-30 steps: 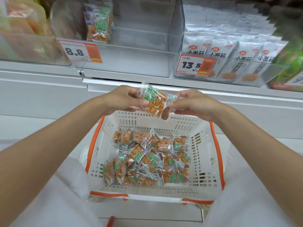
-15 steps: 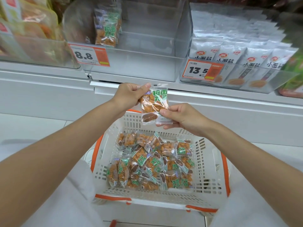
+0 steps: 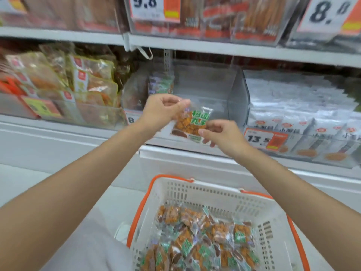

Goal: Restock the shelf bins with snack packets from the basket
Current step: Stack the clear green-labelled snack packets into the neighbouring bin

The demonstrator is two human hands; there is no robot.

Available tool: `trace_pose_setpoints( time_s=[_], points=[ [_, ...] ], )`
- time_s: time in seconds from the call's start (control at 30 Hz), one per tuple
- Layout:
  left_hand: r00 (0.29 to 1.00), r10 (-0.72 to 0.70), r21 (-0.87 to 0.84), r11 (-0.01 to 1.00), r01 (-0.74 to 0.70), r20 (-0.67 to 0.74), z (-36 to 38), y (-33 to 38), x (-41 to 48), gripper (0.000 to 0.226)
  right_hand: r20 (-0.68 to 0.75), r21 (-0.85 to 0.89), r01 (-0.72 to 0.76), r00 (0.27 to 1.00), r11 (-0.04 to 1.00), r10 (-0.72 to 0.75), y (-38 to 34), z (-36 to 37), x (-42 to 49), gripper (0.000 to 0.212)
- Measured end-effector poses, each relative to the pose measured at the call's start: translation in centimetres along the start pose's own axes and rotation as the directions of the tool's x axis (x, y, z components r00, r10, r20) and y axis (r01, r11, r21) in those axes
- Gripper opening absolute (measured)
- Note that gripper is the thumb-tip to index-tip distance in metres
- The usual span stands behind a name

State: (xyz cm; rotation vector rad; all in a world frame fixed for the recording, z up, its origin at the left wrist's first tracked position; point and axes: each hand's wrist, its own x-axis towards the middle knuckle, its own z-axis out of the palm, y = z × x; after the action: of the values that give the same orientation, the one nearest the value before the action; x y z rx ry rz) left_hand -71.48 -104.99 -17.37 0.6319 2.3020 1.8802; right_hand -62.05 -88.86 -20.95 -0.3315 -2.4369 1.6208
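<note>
— One small clear-film snack packet (image 3: 192,124), orange pieces inside and green lettering on the face, is held up between both hands. Location?
— It is in front of the clear plastic shelf bin (image 3: 239,89), about level with the bin's front wall. It is well above the white slotted basket with the orange rim (image 3: 205,194) and is not inside the bin yet.
— Hand states?
— The left hand (image 3: 163,109) pinches the packet's upper left corner with its fingertips. The right hand (image 3: 224,136) pinches the lower right corner between thumb and fingers. Neither hand is spread.
— Packet orientation?
— The printed face is toward the camera and the long axis is roughly upright, a little tilted. Edges are blurred, so no finer reading.
— Where does the target lie from the hands?
— The bin opening lies beyond the packet, away from the body and slightly higher. A few matching packets (image 3: 160,85) stand at the bin's back left. The rest of the bin floor shows bare.
— Judgement on the coming move?
— Forward and up over the front wall. The left hand is nearer the standing packets and looks better placed to carry the packet in alone.
— Remaining stock?
— Many matching packets (image 3: 205,241) are heaped in the basket. I judge the restock far from finished.
— Risk?
— The neighbouring bin of white packets (image 3: 293,106) sits just to the right, so the packet should be kept left of the divider.
</note>
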Motion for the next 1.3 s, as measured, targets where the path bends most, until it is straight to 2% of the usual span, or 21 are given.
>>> trace_pose_setpoints(
  time_s=[0.13,0.2,0.3,0.37,0.43,0.5,0.57,0.63,0.67,0.8,0.87,0.93,1.0,1.17,1.3],
  points=[
    [0.998,-0.055,-0.065,0.996,0.054,-0.016,-3.4,1.0,5.0,0.023,-0.046,0.018,0.064,0.997,0.998,-0.063,-3.6,1.0,5.7,0.003],
    [0.993,-0.112,-0.028,0.993,0.112,-0.025,-4.6,0.1,7.3,0.018,-0.043,0.031,0.026,0.999,0.999,-0.024,-4.0,1.8,8.4,0.004],
    [0.991,-0.124,0.024,0.992,0.126,-0.049,-5.6,-1.2,10.3,0.017,-0.021,0.105,-0.046,0.999,0.993,0.049,-3.6,3.5,12.2,0.007],
    [0.986,-0.158,0.103,0.981,0.163,-0.052,-6.0,-2.3,12.0,0.031,0.024,0.079,-0.117,0.993,0.990,0.116,-2.6,4.9,14.6,0.006],
    [0.975,-0.217,0.213,0.952,0.221,-0.042,-6.2,-3.6,13.5,0.042,0.079,0.056,-0.206,0.976,0.977,0.201,-1.4,6.3,16.5,0.022],
    [0.972,-0.233,0.325,0.919,0.225,-0.014,-6.2,-4.6,14.6,0.047,0.120,0.055,-0.260,0.960,0.964,0.252,-0.8,7.6,17.8,0.023],
    [0.984,-0.174,0.573,0.811,0.122,0.037,-6.3,-4.9,15.1,0.049,0.154,0.017,-0.277,0.950,0.961,0.271,-0.5,8.4,18.8,0.019],
    [0.992,-0.057,0.819,0.570,-0.060,0.113,-6.2,-4.6,15.3,0.047,0.173,-0.042,-0.267,0.947,0.963,0.271,-0.4,9.0,19.6,0.015],
    [0.988,-0.015,0.882,0.453,-0.133,0.157,-6.2,-4.3,15.5,0.044,0.173,-0.063,-0.260,0.948,0.964,0.267,-0.3,9.2,19.8,0.017],
    [0.964,0.005,0.964,-0.010,-0.265,0.265,-6.3,-3.5,16.3,0.040,0.160,-0.067,-0.232,0.957,0.970,0.240,0.3,9.8,20.5,0.016],
    [0.959,-0.015,0.945,-0.164,-0.282,0.283,-6.7,-3.7,16.5,0.039,0.181,-0.107,-0.209,0.957,0.972,0.226,0.2,10.1,20.6,0.031],
    [0.955,-0.008,0.929,-0.229,-0.291,0.297,-6.9,-4.1,16.7,0.040,0.207,-0.189,-0.186,0.952,0.964,0.224,0.0,10.6,20.6,0.035],
    [0.955,-0.007,0.925,-0.245,-0.289,0.296,-7.0,-4.4,17.0,0.040,0.212,-0.234,-0.180,0.950,0.955,0.231,-0.1,10.9,20.7,0.027],
    [0.953,-0.013,0.911,-0.291,-0.292,0.302,-6.9,-4.7,17.3,0.041,0.088,-0.301,-0.173,0.974,0.938,0.207,-0.1,11.5,21.7,0.019],
    [0.955,-0.031,0.915,-0.277,-0.292,0.296,-6.9,-4.8,17.6,0.036,0.026,-0.351,-0.154,0.984,0.924,0.174,-0.1,12.4,22.3,0.031]
  ],
)
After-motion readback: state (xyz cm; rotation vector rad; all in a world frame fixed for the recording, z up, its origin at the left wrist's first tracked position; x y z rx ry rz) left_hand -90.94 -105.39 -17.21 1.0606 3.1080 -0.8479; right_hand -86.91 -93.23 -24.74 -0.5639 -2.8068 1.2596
